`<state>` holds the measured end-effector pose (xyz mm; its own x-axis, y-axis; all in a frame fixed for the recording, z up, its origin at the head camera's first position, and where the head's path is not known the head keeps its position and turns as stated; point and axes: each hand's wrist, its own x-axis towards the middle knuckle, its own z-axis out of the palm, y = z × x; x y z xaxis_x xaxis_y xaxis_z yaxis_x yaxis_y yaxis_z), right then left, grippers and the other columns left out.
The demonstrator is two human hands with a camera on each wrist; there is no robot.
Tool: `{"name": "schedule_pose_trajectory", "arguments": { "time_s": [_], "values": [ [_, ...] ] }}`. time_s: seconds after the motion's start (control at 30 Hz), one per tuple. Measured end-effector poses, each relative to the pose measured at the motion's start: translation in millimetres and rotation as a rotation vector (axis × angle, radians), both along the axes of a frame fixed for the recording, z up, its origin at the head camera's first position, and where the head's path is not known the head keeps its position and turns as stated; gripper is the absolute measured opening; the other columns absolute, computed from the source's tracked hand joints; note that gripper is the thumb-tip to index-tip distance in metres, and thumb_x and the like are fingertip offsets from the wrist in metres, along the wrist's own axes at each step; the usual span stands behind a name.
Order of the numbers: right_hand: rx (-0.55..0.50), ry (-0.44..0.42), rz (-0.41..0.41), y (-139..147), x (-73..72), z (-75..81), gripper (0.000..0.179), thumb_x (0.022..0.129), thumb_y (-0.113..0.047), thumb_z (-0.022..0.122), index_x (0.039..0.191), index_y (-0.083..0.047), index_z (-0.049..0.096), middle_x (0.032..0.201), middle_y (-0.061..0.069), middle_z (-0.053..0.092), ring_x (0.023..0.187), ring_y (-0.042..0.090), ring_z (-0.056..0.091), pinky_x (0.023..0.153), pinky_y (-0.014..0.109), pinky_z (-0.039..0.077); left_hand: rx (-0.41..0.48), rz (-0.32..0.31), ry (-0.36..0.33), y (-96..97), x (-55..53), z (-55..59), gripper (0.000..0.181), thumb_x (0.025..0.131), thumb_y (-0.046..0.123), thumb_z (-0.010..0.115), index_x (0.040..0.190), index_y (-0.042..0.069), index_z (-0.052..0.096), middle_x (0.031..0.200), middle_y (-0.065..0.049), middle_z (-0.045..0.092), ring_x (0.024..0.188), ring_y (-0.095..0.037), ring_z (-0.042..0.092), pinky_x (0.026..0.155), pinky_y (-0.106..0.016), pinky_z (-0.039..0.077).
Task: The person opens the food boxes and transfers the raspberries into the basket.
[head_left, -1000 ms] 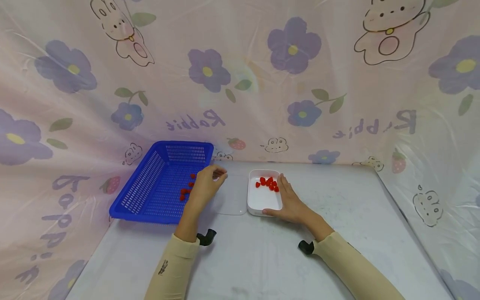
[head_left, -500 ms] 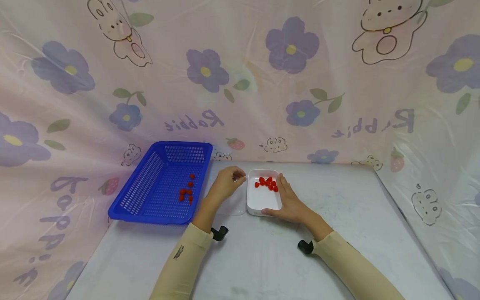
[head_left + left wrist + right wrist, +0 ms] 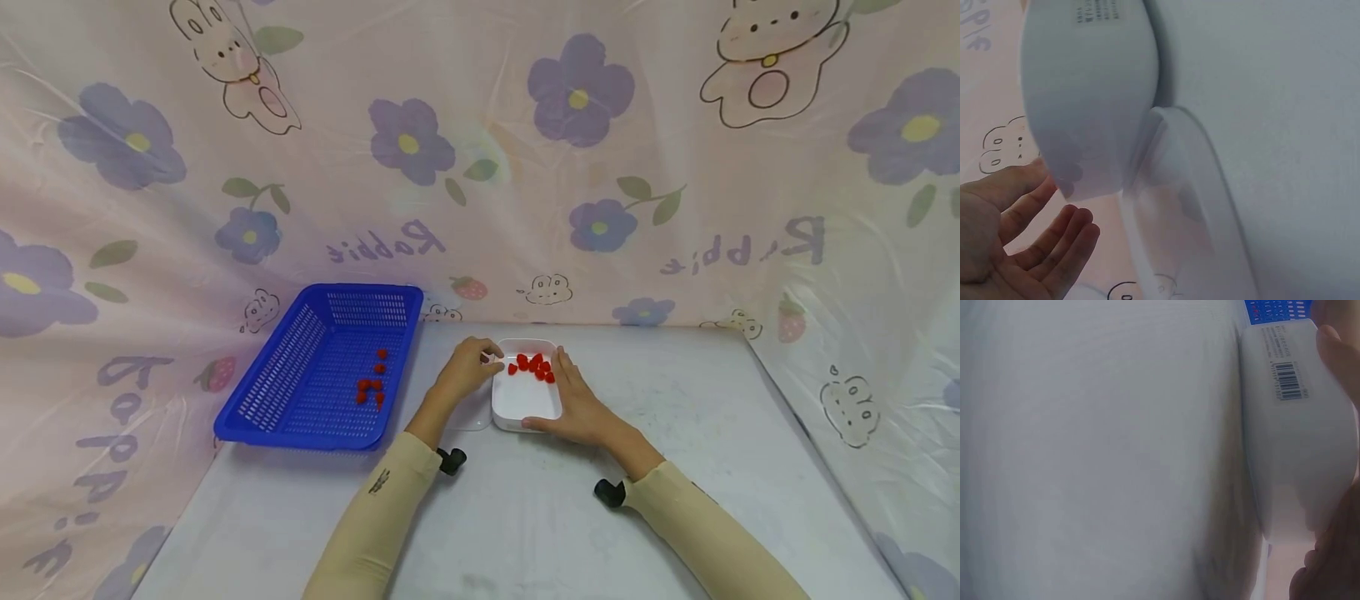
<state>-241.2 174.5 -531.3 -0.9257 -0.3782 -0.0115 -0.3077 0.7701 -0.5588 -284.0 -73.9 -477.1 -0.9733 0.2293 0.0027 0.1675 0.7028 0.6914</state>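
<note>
A white plastic box [image 3: 525, 408] holds several small red strawberry-like pieces [image 3: 539, 362] in its far half. My right hand [image 3: 581, 408] grips it, thumb at the near edge and fingers along the right side. In the right wrist view, the box wall [image 3: 1297, 444] bears a barcode label. My left hand [image 3: 468, 367] is at the box's left rim, thumb and forefinger close together. In the left wrist view, the box hides those fingertips, so anything between them is out of sight; the left hand's other fingers [image 3: 1063, 247] are loosely bent.
A blue perforated basket [image 3: 292, 417] stands at the left with several more red pieces [image 3: 363, 385] in it. Between basket and box lies a clear lid [image 3: 468, 417], partly under my left arm. A patterned curtain [image 3: 480, 250] hangs behind the white table [image 3: 540, 525].
My left hand has moved right, from over the basket's right edge across the lid to the box's left rim. The right hand keeps its grip on the box.
</note>
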Motion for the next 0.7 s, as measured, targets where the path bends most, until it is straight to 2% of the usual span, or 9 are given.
{"name": "schedule_pose_trajectory", "arguments": {
  "time_s": [0.2, 0.4, 0.6, 0.7],
  "values": [
    [-0.010, -0.003, 0.009, 1.6, -0.6, -0.6, 0.141, 0.082, -0.079, 0.075, 0.172, -0.007, -0.007, 0.180, 0.012, -0.012, 0.166, 0.040, 0.001, 0.128, 0.066, 0.019, -0.031, 0.008, -0.038, 10.4, -6.2, -8.6, 0.027, 0.101, 0.018, 0.078, 0.127, 0.012, 0.075, 0.130, -0.014, 0.060, 0.114, -0.027, 0.064, 0.094, -0.040, 0.059],
    [-0.030, -0.008, 0.012, 0.9, 0.4, 0.8, 0.141, 0.082, -0.077, 0.076, 0.171, -0.007, -0.007, 0.180, 0.011, -0.012, 0.166, 0.040, 0.001, 0.128, 0.066, 0.019, -0.071, -0.012, -0.038, 16.1, -11.4, -14.7, 0.027, 0.102, 0.018, 0.077, 0.127, 0.010, 0.074, 0.130, -0.016, 0.059, 0.110, -0.028, 0.063, 0.095, -0.042, 0.059],
    [-0.027, -0.004, 0.018, 1.6, -0.6, -1.1, 0.142, 0.082, -0.078, 0.076, 0.171, -0.007, -0.008, 0.180, 0.012, -0.012, 0.166, 0.040, 0.001, 0.128, 0.065, 0.020, -0.116, -0.023, -0.026, 21.7, -17.2, -24.1, 0.024, 0.101, 0.020, 0.078, 0.123, 0.010, 0.076, 0.137, -0.019, 0.058, 0.123, -0.033, 0.062, 0.111, -0.048, 0.053],
    [-0.037, -0.004, 0.019, 2.0, -1.2, -1.2, 0.143, 0.081, -0.078, 0.077, 0.171, -0.006, -0.008, 0.180, 0.013, -0.012, 0.165, 0.041, 0.001, 0.127, 0.067, 0.020, -0.120, -0.019, -0.014, 24.0, -18.4, -25.7, 0.023, 0.100, 0.019, 0.079, 0.121, 0.011, 0.076, 0.137, -0.018, 0.058, 0.126, -0.033, 0.061, 0.115, -0.048, 0.050]
  ]
}}
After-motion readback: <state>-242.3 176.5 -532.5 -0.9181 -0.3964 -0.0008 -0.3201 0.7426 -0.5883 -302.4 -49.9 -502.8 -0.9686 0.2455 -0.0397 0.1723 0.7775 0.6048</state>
